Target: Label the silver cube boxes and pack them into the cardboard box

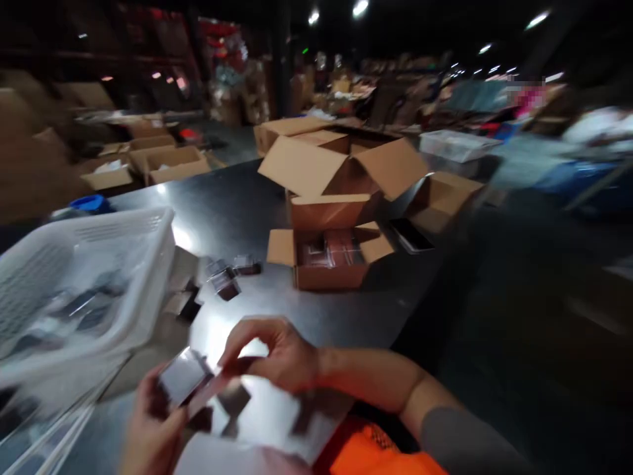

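My left hand [153, 422] grips a small box with a pale, shiny face [185, 376], low over the table. My right hand [284, 356] is closed in a pinch just right of it, on a thin pinkish strip [212, 389] beside the box; blur hides whether the two are joined. Beyond my hands lie small clear-and-dark boxes [223, 280] and a dark piece [188, 303]. An open carton [329, 278] farther back contains several small brown packages [341, 247].
A white plastic basket [153, 264] with wrapped items stands at the left. Behind the small carton is a larger open carton [301, 161]. A dark phone-like slab [410, 235] lies near another open box [445, 198] on the shiny metal table [222, 198].
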Tool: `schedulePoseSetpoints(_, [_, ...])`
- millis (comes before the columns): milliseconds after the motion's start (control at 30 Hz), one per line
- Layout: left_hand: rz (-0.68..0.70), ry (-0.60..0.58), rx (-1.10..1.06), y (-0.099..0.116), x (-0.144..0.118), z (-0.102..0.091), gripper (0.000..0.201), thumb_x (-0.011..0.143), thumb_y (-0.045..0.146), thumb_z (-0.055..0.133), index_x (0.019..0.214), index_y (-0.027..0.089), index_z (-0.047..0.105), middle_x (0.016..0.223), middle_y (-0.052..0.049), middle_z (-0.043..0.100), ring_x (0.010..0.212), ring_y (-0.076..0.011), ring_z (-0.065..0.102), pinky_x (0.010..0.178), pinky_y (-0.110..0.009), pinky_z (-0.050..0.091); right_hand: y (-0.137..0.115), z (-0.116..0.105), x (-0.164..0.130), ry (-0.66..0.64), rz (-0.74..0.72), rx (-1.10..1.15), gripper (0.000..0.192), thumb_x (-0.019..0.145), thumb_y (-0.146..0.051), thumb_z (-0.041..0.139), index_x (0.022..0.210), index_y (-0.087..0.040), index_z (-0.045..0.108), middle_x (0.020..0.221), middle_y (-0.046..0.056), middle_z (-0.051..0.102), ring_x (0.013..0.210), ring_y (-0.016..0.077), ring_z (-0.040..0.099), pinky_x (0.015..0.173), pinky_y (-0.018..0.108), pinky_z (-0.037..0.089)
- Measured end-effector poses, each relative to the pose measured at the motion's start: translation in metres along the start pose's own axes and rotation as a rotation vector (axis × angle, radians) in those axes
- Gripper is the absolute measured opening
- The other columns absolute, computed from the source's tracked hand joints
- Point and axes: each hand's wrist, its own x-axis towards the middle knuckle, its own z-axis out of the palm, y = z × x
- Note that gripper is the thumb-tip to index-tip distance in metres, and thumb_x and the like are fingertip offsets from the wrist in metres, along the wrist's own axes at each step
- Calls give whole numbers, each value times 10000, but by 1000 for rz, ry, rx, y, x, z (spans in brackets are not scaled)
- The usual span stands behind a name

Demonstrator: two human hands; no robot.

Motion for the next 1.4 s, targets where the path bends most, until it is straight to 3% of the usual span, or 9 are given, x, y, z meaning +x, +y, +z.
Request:
schedulePoseSetpoints(33, [31,20,-149,4,-9,3,528,537,371,691,1032,347,510,842,87,699,690,-232,690,566,-362,556,-2,-4,1,131,68,190,199,862,-393,731,921,-204,717,927,49,756,830,163,724,739,281,588])
schedulePoseSetpoints(100, [114,15,-246,11,-20,9,541,508,220,690,1017,296,521,864,51,682,684,-175,651,583,-292,517,-4,-13,4,200,218,378,211,798,-352,814,907,-211,703,868,2,722,770,127,687,747,270,559])
schedulePoseSetpoints(233, [186,-21,-277,12,-20,15,458,546,191,677,985,256,561,957,8,712,550,-87,518,503,-233,402,0,-23,10,51,438,495,549,795,-284,833,1283,-234,586,734,-75,662,663,93,635,699,242,504])
schedulePoseSetpoints(433, [194,-99,-292,5,-19,11,450,560,151,689,991,242,602,956,16,725,435,-16,341,427,-194,257,-2,-11,7,57,551,452,666,736,-308,865,1249,-258,443,676,-89,628,1034,204,706,879,347,546])
schedulePoseSetpoints(533, [220,-118,-253,8,-18,12,476,526,133,694,984,228,610,944,16,732,407,1,323,392,-166,217,2,-6,7,42,603,437,702,727,-339,872,1250,-271,408,705,-77,642,1077,227,699,846,347,558])
schedulePoseSetpoints(833, [243,-165,-178,11,-19,10,468,573,144,753,1024,217,652,814,46,666,408,1,328,381,-145,234,3,-2,6,36,649,396,686,725,-353,877,1219,-289,406,737,-69,667,911,207,715,695,287,551])
schedulePoseSetpoints(1067, [246,-152,-157,12,-19,12,474,572,161,763,1031,215,657,852,40,683,407,8,319,376,-145,238,4,1,6,56,619,384,665,728,-363,879,1190,-285,406,720,-62,655,1022,223,695,743,300,579])
schedulePoseSetpoints(1400, [269,-136,-166,12,-20,13,474,562,136,737,1022,216,654,794,57,653,392,5,335,366,-145,235,3,2,7,66,617,376,642,736,-361,872,1162,-279,399,729,-55,666,1007,224,714,725,313,612])
